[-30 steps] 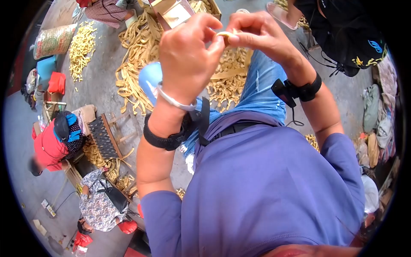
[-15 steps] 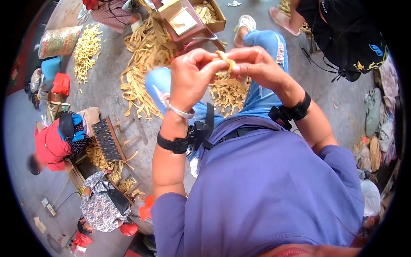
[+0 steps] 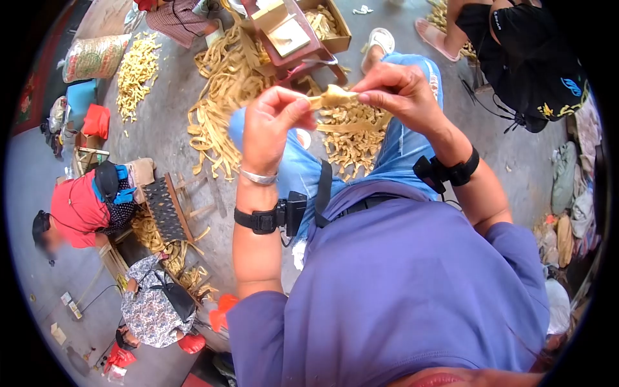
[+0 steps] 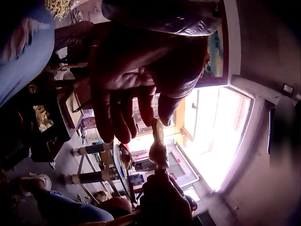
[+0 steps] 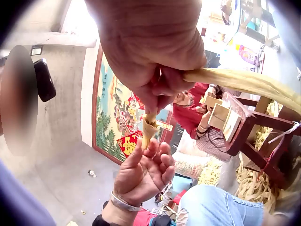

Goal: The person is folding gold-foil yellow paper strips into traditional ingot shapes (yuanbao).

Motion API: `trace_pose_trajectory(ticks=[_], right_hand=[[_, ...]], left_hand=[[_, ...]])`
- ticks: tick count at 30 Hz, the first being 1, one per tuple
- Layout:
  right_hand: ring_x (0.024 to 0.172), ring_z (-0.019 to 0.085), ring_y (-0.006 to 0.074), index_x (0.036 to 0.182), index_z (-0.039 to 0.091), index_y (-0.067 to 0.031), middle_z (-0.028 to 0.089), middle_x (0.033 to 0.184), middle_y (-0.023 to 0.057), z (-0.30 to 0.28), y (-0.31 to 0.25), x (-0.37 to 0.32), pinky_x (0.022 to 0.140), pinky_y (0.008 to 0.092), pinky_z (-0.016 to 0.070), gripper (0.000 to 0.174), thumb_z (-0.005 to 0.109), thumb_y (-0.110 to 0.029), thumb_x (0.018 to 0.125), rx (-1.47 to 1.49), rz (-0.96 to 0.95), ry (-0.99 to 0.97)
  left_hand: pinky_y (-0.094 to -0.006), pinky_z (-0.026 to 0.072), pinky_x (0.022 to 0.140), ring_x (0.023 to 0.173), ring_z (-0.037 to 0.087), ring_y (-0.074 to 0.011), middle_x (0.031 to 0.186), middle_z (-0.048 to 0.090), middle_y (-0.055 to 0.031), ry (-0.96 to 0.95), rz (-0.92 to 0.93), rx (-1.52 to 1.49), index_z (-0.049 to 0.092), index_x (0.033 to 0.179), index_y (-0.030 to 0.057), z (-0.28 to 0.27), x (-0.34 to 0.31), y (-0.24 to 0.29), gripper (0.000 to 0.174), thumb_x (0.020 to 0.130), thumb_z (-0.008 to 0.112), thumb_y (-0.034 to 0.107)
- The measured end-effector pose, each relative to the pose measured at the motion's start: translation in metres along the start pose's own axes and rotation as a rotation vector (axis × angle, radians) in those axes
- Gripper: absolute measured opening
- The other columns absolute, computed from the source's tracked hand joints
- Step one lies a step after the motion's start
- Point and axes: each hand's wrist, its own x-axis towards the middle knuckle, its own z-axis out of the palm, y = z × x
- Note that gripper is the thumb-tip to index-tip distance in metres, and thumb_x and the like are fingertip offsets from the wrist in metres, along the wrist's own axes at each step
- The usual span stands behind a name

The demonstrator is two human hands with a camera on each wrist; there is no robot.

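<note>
A yellowish flat strip with a knot (image 3: 335, 97) is stretched between the two hands over the lap. Thumb and forefinger of the left hand (image 3: 271, 126) pinch its left end; in the left wrist view the other fingers extend past the knot (image 4: 158, 153). The right hand (image 3: 403, 97) pinches the strip close beside the knot. From that hand a long tail of the strip (image 5: 244, 82) runs off in the right wrist view. Below the hands, between the jeans-clad legs, lies a pile of short knotted pieces (image 3: 351, 148).
Long loose strips (image 3: 222, 84) are heaped on the floor ahead. Beside them stands a dark red wooden stand (image 3: 284, 55) next to a cardboard box (image 3: 338, 39). Small yellow pieces (image 3: 137, 71) lie further left. Other people sit around, one in red (image 3: 80, 209).
The hands were close together around a loop of the strip; they have moved apart, and the knot now shows between them. Both hands are lower in the head view than one second ago.
</note>
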Motion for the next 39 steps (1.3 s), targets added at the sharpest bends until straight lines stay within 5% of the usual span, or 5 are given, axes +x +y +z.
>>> trace_pose_trajectory(ticks=[4,9,17,30,39], right_hand=[[0.07,0.058,0.0072,0.087,0.07,0.0002,0.062,0.075,0.0022,0.009,0.007,0.005,0.062,0.0217,0.0452,0.012,0.072,-0.008,0.08,0.097,0.067,0.045],[0.07,0.058,0.007,0.088,0.069,0.0,0.061,0.075,0.0024,0.008,0.007,0.015,0.062,0.0216,0.0452,0.01,0.07,-0.008,0.081,0.072,0.093,0.042],[0.064,0.055,0.0108,0.086,0.069,-0.0007,0.059,0.072,0.0041,0.01,0.012,0.029,0.056,0.0247,0.0418,0.009,0.07,-0.007,0.08,-0.061,0.024,-0.009],[0.067,0.057,0.0208,0.083,0.07,-0.002,0.061,0.071,0.009,0.006,0.021,0.058,0.058,0.0311,0.0435,0.011,0.072,-0.009,0.076,-0.181,-0.068,-0.072],[0.06,0.051,0.0116,0.085,0.071,-0.005,0.061,0.07,0.0044,0.007,0.061,0.1,0.052,0.0256,0.0385,0.011,0.073,-0.01,0.076,-0.191,-0.045,-0.083]], left_hand=[[-0.0248,0.0538,0.068,0.074,0.064,-0.0136,0.092,0.066,-0.0084,-0.03,0.112,0.275,0.06,0.107,0.0004,0.019,-0.001,0.023,0.027,0.082,0.067,0.003],[-0.0168,0.045,0.051,0.055,0.056,-0.0042,0.065,0.063,0.0004,0.014,0.133,0.628,0.069,0.079,0.0005,0.009,0.008,0.023,0.007,0.08,0.072,0.007],[-0.0225,0.0515,0.072,0.077,0.063,-0.0108,0.088,0.066,-0.0043,-0.065,0.245,0.548,0.057,0.115,-0.0024,-0.013,0.024,0.019,0.039,0.08,0.073,0.008],[-0.0205,0.0512,0.054,0.061,0.056,-0.0051,0.071,0.061,0.0,-0.144,-0.09,0.433,0.068,0.088,-0.0001,-0.006,0.046,0.007,0.015,0.086,0.067,0.015],[-0.0215,0.0511,0.052,0.057,0.054,-0.0066,0.07,0.058,-0.001,-0.142,-0.15,0.379,0.065,0.093,0.0009,-0.041,0.097,-0.014,0.018,0.092,0.059,0.017]])
